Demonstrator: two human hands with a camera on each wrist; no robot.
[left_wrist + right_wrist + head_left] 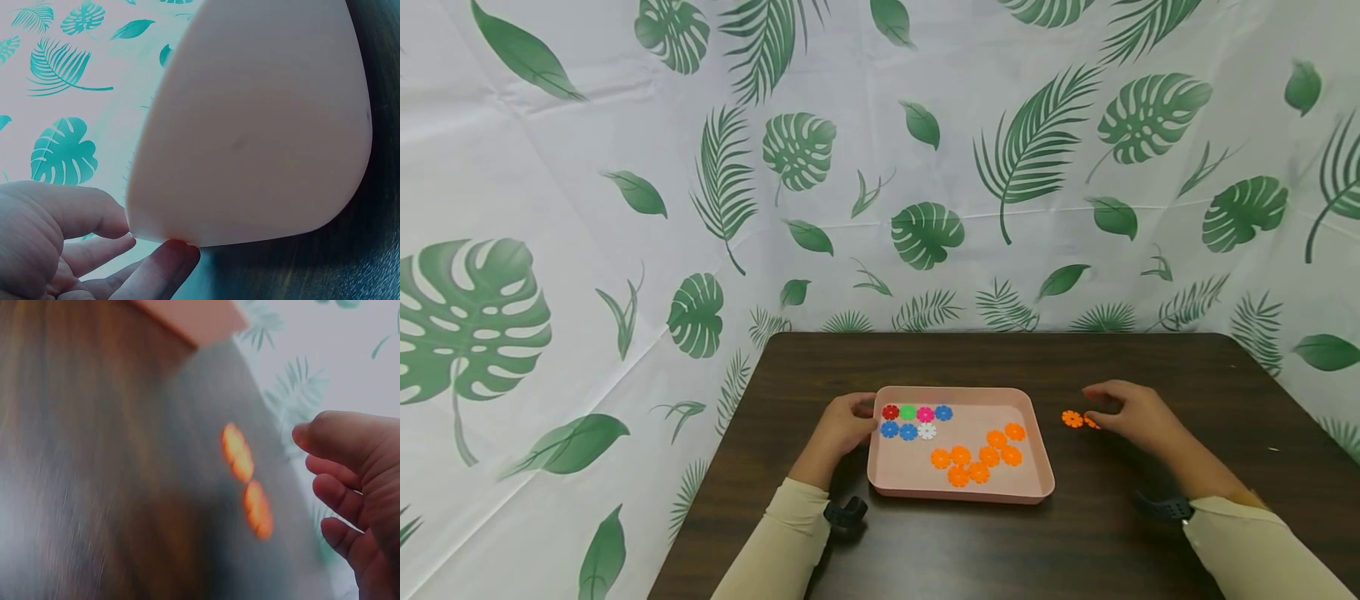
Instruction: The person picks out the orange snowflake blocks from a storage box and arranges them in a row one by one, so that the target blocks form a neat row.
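- Gripping tray [955, 495] with left fingers [165, 269]; by tugging, risking shifting inner discs [958, 476].
- Hovering with right fingers [334, 491] parted, empty, near two orange discs [1072, 419] on bench [970, 542]; by pinching poorly, risking skidding.

head cam: high, fwd/down, whole tray [898, 471]. l wrist: v close, faces tray. r wrist: close, 2 orange pcs [238, 454] shared w/ head.

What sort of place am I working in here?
Probably an indoor tabletop workspace, perhaps a staged one, though the wider room is hidden: a dark wood-grain table, a creased leaf-print sheet hanging behind it, and a pink tray holding colourful flower-shaped discs.
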